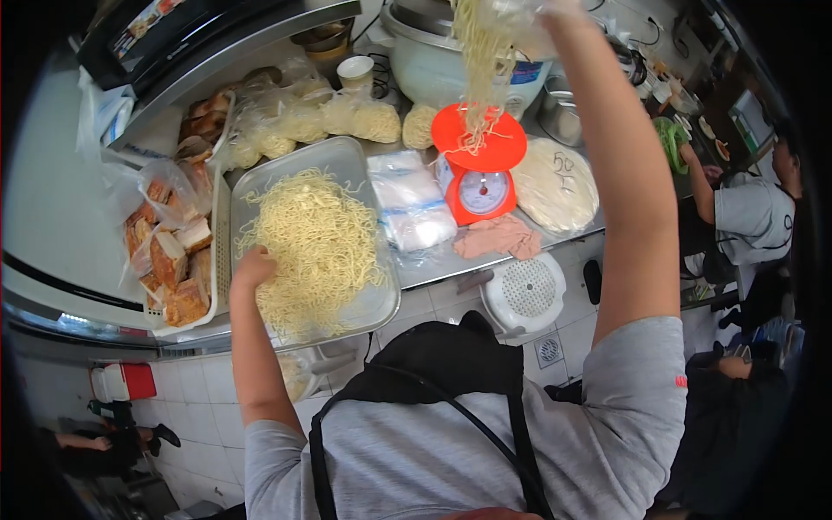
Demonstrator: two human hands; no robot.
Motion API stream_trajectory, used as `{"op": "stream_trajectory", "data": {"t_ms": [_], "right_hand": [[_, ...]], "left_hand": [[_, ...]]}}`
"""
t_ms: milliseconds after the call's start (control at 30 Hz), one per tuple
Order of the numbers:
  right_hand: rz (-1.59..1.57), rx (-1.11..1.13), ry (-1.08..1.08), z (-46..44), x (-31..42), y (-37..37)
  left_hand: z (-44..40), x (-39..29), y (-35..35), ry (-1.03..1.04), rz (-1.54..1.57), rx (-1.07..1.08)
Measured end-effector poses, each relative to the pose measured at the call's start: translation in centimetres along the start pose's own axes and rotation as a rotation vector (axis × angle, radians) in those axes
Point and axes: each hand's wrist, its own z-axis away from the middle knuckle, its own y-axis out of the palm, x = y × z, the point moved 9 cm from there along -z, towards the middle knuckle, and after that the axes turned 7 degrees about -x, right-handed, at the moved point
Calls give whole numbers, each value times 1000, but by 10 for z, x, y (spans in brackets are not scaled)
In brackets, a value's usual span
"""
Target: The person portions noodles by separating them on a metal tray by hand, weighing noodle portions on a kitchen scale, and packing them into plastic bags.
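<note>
Far L: white basket (222,260) w/ browned meat chunks (173,260), some under clear plastic. Next R, L hand (253,267) is at L edge of noodle heap (316,243), fingers loosely curled & touching strands; can't tell if it's gripping any. Heap lies loose in shallow tray (373,308), L part of counter. Progress, my read: partway. Done = several noodle bags (374,122) just past tray's far side, look filled; left = the loose heap, which is a lot, plus the bunch in the air, not fully down yet. Heap's long axis runs approx near-far, same as tray's; strands tangled, no single dir. R of tray: stack of flat clear bags (412,199). Then red scale (481,198) w/ noodle bunch (481,69) hanging over its pan: long axis approx vertical, loose ends pointing down, lowest strands touching pan. Pink cloth (498,238) just near side of scale. R hand (552,9) is up at far edge of view, blurred & partly cut off, clear plastic beside it; bunch prob hangs from it, can't confirm finger closure. R of scale: round plastic-wrapped pack (555,191) marked 50. Far R: co-worker (754,217), hand by greens (672,143), well apart.
</note>
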Motion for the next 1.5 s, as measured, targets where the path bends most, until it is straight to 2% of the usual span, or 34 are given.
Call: {"op": "stream_trajectory", "data": {"t_ms": [33, 100, 267, 367, 467, 567, 667, 767, 833, 933, 1033, 1167, 1233, 1333, 1500], "right_hand": [[195, -248, -27, 29, -5, -10], [421, -305, 135, 60, -36, -28], [973, -424, 545, 124, -98, -73], [1249, -306, 614, 141, -126, -84], [1144, -288, 591, 157, -157, -103], [1221, -222, 834, 172, -168, -112], [1205, -241, 908, 178, -157, -106], [1350, -151, 1044, 176, -127, -77], [1436, -142, 1048, 178, -127, -83], [1521, -108, 971, 175, -128, -90], [1553, -112, 913, 173, -124, -90], [1523, -136, 1000, 176, -119, -86], [1613, -111, 958, 178, -125, -98], [1645, -132, 946, 175, -120, -97], [1616, -143, 962, 166, -106, -90]], "left_hand": [[2, -6, -8, 0, 16, -60], [9, -21, -33, -1, 49, -184], [8, -37, -41, -41, 104, -233], [13, -50, -37, -62, 115, -200], [10, -57, -28, -37, 117, -168], [8, -59, -24, -13, 141, -198], [11, -66, -25, 3, 120, -202], [18, -81, -26, -14, 123, -182], [21, -86, -26, -41, 144, -173], [11, -75, -19, 33, 1, -260], [14, -75, -10, 8, -242, -319], [12, -55, 23, -80, -209, -277], [10, -52, 28, -90, -214, -274], [7, -53, 22, 46, -76, -258], [6, -60, -21, 94, 23, -293]]}}
